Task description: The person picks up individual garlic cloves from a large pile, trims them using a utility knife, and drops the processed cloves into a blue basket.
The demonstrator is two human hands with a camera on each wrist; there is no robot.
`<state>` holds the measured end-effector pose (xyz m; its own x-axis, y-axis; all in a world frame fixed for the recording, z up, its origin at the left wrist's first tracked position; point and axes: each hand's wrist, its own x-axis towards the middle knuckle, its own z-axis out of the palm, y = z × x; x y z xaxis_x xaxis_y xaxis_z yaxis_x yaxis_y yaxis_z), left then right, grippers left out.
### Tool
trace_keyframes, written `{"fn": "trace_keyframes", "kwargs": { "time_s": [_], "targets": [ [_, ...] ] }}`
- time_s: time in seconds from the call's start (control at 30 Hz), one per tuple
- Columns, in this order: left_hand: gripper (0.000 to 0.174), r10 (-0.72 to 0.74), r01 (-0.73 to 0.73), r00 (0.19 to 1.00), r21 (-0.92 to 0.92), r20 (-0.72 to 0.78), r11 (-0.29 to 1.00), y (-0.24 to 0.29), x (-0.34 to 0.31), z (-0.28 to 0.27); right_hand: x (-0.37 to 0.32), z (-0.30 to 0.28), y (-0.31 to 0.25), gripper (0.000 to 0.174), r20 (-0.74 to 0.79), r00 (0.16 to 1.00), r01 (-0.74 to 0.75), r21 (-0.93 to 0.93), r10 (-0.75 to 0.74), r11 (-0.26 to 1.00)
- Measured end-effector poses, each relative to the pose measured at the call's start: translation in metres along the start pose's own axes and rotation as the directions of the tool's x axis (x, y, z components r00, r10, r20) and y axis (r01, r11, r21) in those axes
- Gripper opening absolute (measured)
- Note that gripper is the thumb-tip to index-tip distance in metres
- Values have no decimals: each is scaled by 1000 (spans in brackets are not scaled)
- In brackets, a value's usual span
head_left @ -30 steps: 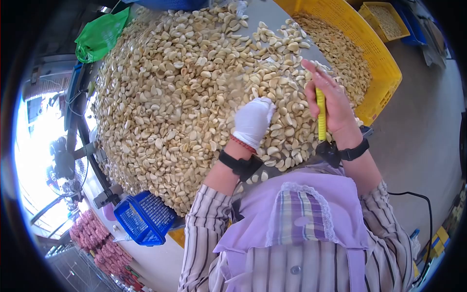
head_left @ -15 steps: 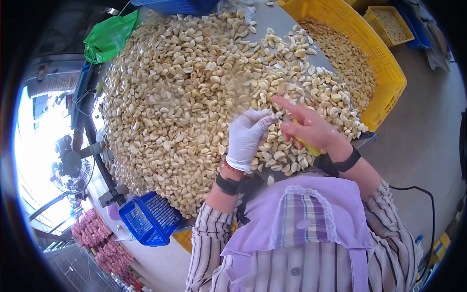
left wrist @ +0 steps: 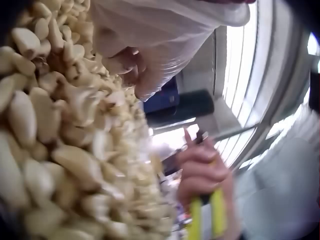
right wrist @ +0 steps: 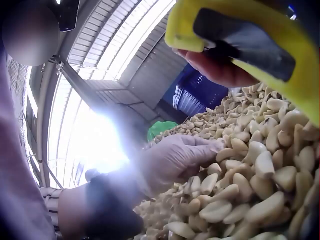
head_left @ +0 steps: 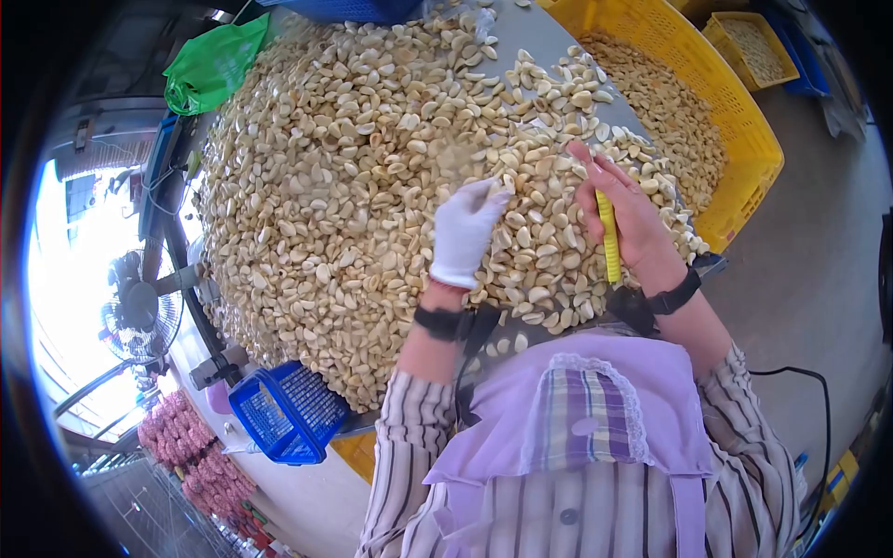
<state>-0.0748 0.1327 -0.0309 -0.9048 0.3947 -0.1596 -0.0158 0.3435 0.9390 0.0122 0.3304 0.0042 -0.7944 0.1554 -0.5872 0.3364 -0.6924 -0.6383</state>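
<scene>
A broad heap of pale peeled garlic cloves (head_left: 344, 186) covers the table. Over its near right part, my left hand (head_left: 465, 228), in a thin white glove, reaches down with thumb and forefinger drawn together. Its fingertips pinch a clove at the heap's surface, largely covered by the fingers. My bare right hand (head_left: 628, 209) is to the right, above the cloves, gripping a yellow-handled cutter (head_left: 609, 237). In the right wrist view the cutter's yellow body (right wrist: 187, 30) with a grey metal part fills the top. The two hands are apart.
A yellow perforated crate (head_left: 749, 139) of browner pieces stands at the table's right edge. A small blue basket (head_left: 279, 418) is at the near left corner. Farther back lie a green bag (head_left: 219, 65) and a blue crate (head_left: 363, 7). A fan (head_left: 139, 302) stands at left.
The hands were apart, met over the cloves half a second ago, and are apart again. My right hand has swung back right with the cutter; the left has moved slightly forward to the heap.
</scene>
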Motion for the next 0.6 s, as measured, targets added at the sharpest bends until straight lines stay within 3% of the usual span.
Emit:
{"fn": "trace_keyframes", "kwargs": {
  "time_s": [0.03, 0.07, 0.1, 0.17, 0.2, 0.23, 0.27, 0.3, 0.33, 0.37, 0.53, 0.6],
  "targets": [
    [31, 3, -3, 1000, 1, -1, 1000, -11, 6, 7, 0, 0, 1, 38, 2, 1000, 2, 0, -2, 1000],
    [31, 97, -98, 995, 272, 16, 957, -15, 11, 14, 0, -1, 2, 39, 22, 1000, 1, -22, -1, 1000],
    [32, 183, -187, 981, 520, 59, 833, -18, 14, 18, 0, -2, 3, 40, 40, 999, 1, -43, 0, 999],
    [31, 241, -239, 968, 579, 75, 780, -24, 18, 21, -1, -3, 3, 40, 52, 999, 20, -76, -16, 997],
    [30, 15, -34, 998, 318, 62, 948, -26, 19, 19, -2, -4, 4, 40, 69, 997, 26, -116, -18, 993],
    [28, -210, 208, 971, 35, 112, 978, -28, 18, 18, -4, -4, 5, 40, 63, 998, 23, -111, -16, 994],
    [25, -263, 278, 958, -152, 115, 948, -3, 13, 16, -4, -4, 5, 43, 84, 996, 30, -175, -15, 984],
    [25, -264, 280, 957, -150, 116, 948, -1, 11, 13, -5, -3, 5, 45, 107, 994, 37, -240, -11, 970],
    [23, -324, 354, 934, -276, 151, 893, 0, 10, 9, -6, -1, 4, 45, 107, 994, 35, -239, -9, 971],
    [21, -377, 423, 906, -394, 193, 816, 4, 8, 5, -10, 1, 3, 49, 158, 987, 64, -354, -8, 933],
    [15, -388, 452, 890, -351, 241, 820, 34, -8, -5, -14, 11, 8, 62, 338, 941, 241, -660, -5, 711],
    [15, -321, 388, 917, -344, 236, 855, 44, -15, -4, -12, 12, 12, 62, 386, 922, 312, -698, -29, 644]
  ]
}}
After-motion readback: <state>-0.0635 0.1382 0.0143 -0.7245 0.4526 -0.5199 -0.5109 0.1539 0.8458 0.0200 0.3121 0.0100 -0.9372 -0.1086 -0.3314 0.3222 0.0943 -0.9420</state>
